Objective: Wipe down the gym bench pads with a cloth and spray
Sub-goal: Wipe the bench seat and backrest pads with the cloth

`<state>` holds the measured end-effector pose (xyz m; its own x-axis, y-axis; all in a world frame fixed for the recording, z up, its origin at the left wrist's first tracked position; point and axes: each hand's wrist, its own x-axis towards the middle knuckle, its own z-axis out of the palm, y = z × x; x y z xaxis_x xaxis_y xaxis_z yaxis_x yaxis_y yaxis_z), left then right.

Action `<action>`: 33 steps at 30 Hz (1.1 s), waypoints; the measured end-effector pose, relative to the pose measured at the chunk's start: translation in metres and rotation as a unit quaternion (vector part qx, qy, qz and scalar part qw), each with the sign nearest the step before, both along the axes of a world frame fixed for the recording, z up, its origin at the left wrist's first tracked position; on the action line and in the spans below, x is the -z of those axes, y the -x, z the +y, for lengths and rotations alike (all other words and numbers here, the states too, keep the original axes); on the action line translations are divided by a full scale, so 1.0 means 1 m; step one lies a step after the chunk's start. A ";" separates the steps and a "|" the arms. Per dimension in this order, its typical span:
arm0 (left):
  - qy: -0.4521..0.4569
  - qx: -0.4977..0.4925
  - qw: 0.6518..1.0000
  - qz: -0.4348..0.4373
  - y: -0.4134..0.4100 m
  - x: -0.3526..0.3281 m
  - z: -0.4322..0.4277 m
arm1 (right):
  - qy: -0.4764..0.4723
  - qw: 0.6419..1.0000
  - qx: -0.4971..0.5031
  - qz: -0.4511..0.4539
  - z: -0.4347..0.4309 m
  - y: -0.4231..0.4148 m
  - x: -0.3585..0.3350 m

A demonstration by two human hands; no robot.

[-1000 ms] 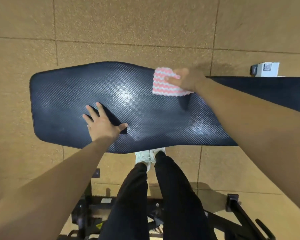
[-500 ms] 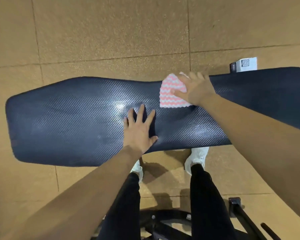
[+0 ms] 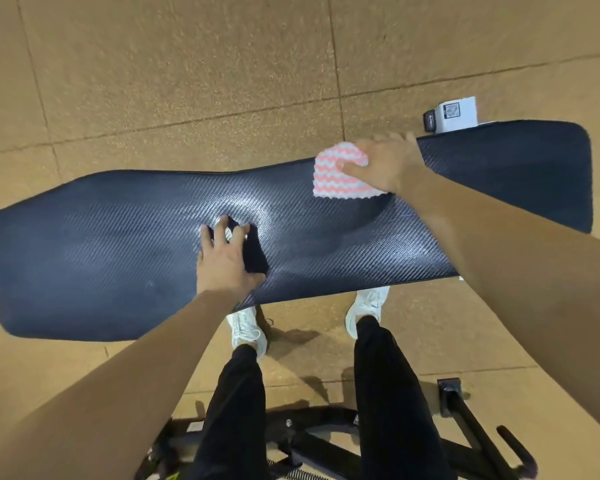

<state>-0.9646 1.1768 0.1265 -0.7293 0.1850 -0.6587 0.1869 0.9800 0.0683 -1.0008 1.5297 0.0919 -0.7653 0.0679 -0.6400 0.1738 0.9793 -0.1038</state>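
Head cam: the bench pad [image 3: 118,244] runs off frame at its left end. Part of the pink-and-white cloth [image 3: 333,178] is hidden under the right hand [image 3: 385,164], whose blurry fingers lie flat, pressing it at the pad's far edge. Left hand [image 3: 226,261] is propped mid-pad, fingers spread, holding nothing. Compared to half a second ago, cloth and right hand sit nearer the pad's right end.

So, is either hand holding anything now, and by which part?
Nothing is gripped. The right hand presses the cloth flat on the bench pad, palm and thumb on its right side. The left hand rests bare on the pad.
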 end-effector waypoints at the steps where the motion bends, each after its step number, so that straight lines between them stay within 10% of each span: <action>1: 0.011 0.002 1.000 0.001 0.001 0.000 0.004 | 0.000 1.000 0.008 -0.001 0.007 -0.002 0.001; 7: 0.051 -0.015 0.998 0.017 0.002 -0.011 0.071 | 0.033 0.998 0.050 0.010 0.023 -0.017 0.003; 13: -0.187 0.110 0.973 0.076 0.057 -0.006 0.193 | 0.089 0.960 0.205 0.169 0.054 -0.068 -0.014; 19: -0.088 0.211 0.969 -0.095 0.080 0.027 0.287 | -0.045 0.907 0.406 0.100 0.079 -0.169 -0.011; 33: -0.104 0.253 0.956 -0.109 0.062 0.050 0.386 | 0.064 0.890 0.407 0.194 0.097 -0.227 -0.003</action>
